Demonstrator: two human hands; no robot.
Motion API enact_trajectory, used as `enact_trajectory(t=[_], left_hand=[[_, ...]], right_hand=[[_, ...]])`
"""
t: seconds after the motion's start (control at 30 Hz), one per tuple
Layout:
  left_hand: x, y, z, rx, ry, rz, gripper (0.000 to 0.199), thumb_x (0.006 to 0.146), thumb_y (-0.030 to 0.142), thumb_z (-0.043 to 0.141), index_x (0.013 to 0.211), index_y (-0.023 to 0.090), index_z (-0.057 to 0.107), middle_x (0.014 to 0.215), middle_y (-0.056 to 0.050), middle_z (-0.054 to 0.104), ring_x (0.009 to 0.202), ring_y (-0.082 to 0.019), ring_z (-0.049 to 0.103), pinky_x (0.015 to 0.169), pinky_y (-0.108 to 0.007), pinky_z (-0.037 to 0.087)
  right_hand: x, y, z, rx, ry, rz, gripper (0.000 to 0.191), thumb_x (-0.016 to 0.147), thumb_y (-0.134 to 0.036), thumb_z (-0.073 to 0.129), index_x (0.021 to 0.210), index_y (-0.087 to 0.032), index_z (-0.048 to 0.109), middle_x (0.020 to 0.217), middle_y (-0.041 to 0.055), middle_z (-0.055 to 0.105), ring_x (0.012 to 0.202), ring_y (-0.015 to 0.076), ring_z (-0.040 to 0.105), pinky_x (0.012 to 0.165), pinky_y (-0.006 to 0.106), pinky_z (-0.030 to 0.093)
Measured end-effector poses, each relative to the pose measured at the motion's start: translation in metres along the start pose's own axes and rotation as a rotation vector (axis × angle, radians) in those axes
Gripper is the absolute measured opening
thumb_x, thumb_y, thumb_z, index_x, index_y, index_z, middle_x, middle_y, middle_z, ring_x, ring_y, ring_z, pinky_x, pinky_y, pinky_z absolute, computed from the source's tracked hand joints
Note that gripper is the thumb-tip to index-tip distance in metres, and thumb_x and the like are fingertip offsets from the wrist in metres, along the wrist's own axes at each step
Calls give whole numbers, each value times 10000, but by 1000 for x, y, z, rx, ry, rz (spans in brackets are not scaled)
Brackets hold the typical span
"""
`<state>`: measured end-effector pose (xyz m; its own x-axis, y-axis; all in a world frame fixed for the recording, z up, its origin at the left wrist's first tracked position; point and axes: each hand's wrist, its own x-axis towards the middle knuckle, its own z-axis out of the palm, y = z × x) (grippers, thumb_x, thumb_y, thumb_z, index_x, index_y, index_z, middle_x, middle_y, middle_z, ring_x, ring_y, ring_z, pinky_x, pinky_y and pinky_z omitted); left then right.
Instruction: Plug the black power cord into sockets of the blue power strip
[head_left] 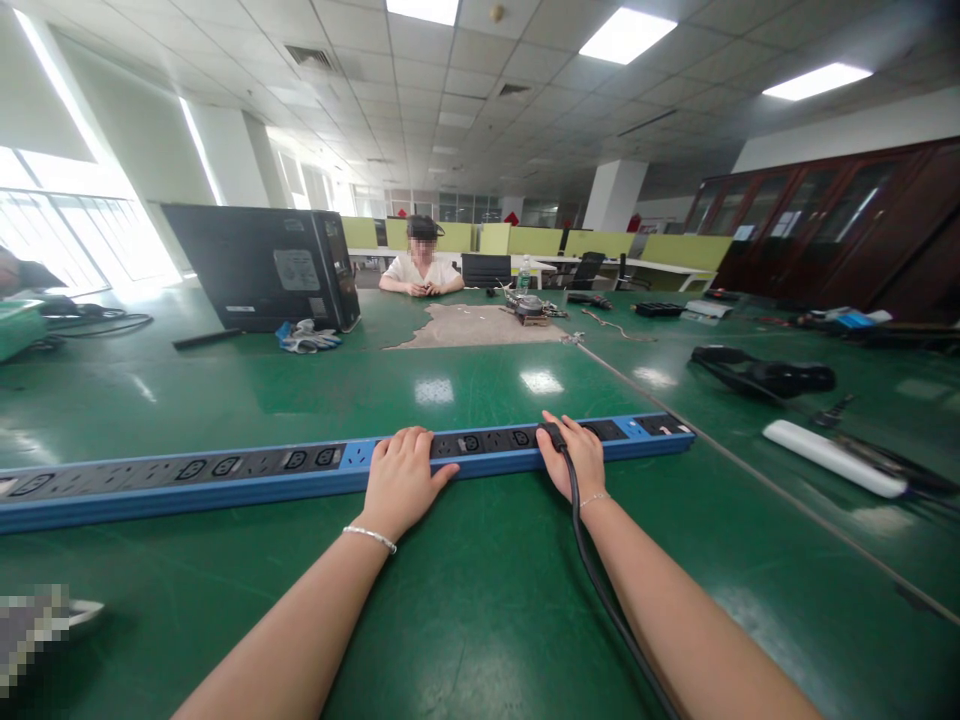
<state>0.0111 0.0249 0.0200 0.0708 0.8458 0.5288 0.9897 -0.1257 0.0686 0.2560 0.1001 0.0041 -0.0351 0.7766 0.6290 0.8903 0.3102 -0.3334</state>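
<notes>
A long blue power strip (255, 488) with a black socket face lies across the green table, running past the left edge of view. My left hand (401, 475) is closed over the strip near its middle, fingers across the top and thumb along the front side. Farther right, my right hand (577, 458) grips the black plug (553, 434) of a power cord (583, 545) at one of the sockets. Whether the plug is fully seated I cannot tell, as the contact is hidden. The cord hangs down beside my right forearm and leaves at the bottom.
A black computer case (262, 265) stands at the back left, with gloves (307, 337) before it. Across the table sits a person (421, 265). On the right lie a white bar-shaped object (832, 458) and a black object (765, 375). A plastic bottle (524, 273) stands behind.
</notes>
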Motion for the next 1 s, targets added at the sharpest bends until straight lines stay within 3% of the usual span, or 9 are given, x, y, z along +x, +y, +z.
enact_trajectory(t=[0.83,1.0], left_hand=[[0,-1,1,13,10,5,440,800,498,477,1090,169,513,1137,-117,583,1098,-264,493,907,-407,356],[0,-1,1,24,6,13,441,808,503,463,1088,165,510,1137,-115,585,1095,-266,493,904,-407,354]], right_hand=[[-1,-3,4,64,35,30,354,873,-406,389,1045,-212,630,1032,69,677,1098,217,537,1002,431,247],[10,3,-1,373,75,208,462,872,-493,327,1081,-194,611,973,79,691,944,207,617,887,355,409]])
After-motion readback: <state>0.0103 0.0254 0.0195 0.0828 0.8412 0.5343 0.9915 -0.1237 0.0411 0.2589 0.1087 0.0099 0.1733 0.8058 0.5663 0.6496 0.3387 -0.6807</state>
